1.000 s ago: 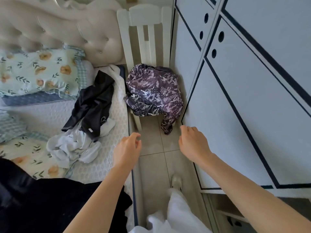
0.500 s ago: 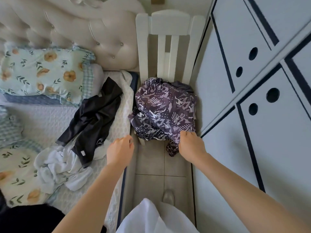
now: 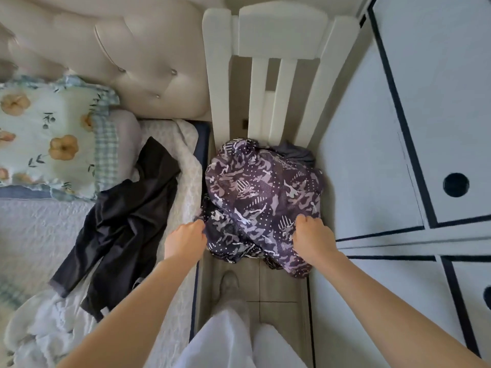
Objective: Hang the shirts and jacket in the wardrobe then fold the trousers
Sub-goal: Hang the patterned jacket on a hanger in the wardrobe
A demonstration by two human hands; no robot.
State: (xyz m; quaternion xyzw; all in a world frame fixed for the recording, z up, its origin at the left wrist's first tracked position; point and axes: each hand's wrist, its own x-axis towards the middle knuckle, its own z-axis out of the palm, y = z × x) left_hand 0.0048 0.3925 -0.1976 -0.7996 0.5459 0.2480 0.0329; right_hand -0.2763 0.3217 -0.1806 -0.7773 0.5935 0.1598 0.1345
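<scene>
A crumpled purple patterned garment (image 3: 263, 192) lies heaped on the seat of a white wooden chair (image 3: 281, 30). My left hand (image 3: 184, 239) grips its left edge with curled fingers. My right hand (image 3: 312, 235) grips the cloth at its front right. A dark grey garment (image 3: 295, 152) peeks out behind the heap. On the bed (image 3: 32, 229) to the left lie a black garment (image 3: 125, 219) and a white garment (image 3: 50, 328) below it.
The white wardrobe (image 3: 398, 155) with dark trim and round finger holes stands shut on the right, close to the chair. A floral pillow (image 3: 50, 136) and tufted headboard (image 3: 148, 65) are at the back left. A narrow tiled floor strip (image 3: 276, 288) holds my legs.
I have stepped closer to the chair. Both hands moved forward from mid-air onto the purple garment and now grip it.
</scene>
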